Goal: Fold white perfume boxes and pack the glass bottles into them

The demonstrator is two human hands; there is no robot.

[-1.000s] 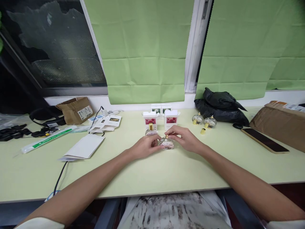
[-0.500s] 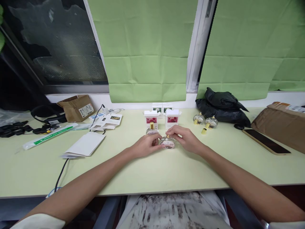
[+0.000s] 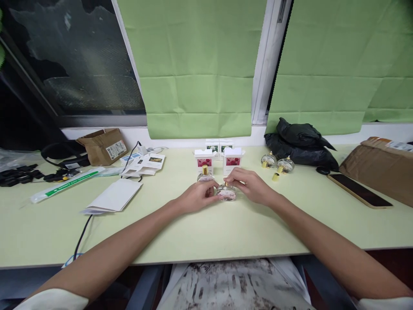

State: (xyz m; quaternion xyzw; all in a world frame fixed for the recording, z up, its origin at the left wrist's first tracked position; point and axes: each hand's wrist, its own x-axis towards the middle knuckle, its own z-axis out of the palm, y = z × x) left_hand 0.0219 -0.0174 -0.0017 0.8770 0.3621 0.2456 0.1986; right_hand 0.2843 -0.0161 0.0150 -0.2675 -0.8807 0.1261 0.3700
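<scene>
A clear, rounded perfume bottle (image 3: 227, 193) with a gold neck and no cap on it stands upright on the table. My left hand (image 3: 199, 197) is closed on the bottle's left side, fingers and thumb around its edge. At the neck, my right hand (image 3: 249, 184) pinches the top of the bottle; the fingers partly hide the nozzle. Just behind my left hand stands a second perfume bottle (image 3: 205, 173) with a gold cap. Two white boxes with pink flower pictures, a left box (image 3: 204, 160) and a right box (image 3: 232, 160), stand behind them.
Two more bottles (image 3: 268, 160) and loose gold caps (image 3: 275, 177) lie to the right, before a black bag (image 3: 300, 148). A phone (image 3: 359, 190) and brown parcel (image 3: 382, 170) are farther right. On the left are folded white card (image 3: 113, 196), a carton (image 3: 103, 145) and cables.
The view has shifted very slightly. Both hands stay on the same perfume bottle, with no clear movement of the bottle or the fingers.
</scene>
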